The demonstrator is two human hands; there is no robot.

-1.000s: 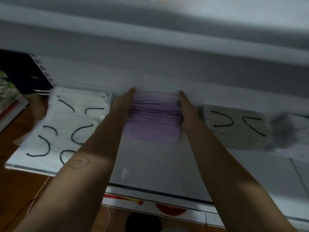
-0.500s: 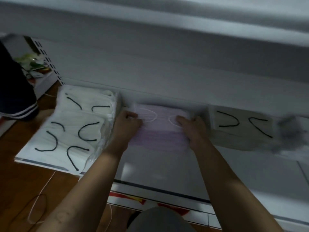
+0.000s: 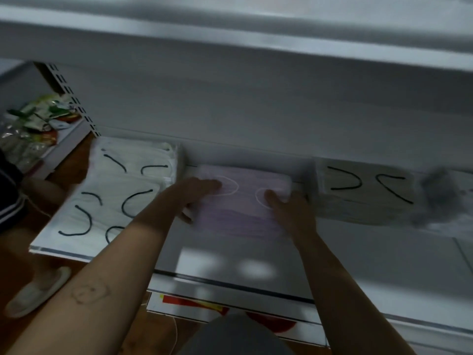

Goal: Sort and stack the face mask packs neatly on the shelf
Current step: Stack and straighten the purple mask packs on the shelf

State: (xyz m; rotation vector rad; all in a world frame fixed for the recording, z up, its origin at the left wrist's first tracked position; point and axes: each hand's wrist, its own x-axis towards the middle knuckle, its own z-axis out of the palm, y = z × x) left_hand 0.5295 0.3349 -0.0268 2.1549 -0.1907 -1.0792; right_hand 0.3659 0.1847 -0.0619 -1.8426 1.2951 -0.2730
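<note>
Palms-down left grip [image 3: 195, 193] and right grip [image 3: 289, 209]

1 purple pk [image 3: 243, 211], 2 hands [image 3: 198, 190] [image 3: 290, 210].

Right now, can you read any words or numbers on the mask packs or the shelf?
No text can be read here.
The purple mask pack, white mask packs and beige mask pack: no print shows, only ear loops.
The red and yellow label under the shelf: too blurred.
The green packets, far left: too blurred.
The forearm doodle: a drawing, no letters.
</note>
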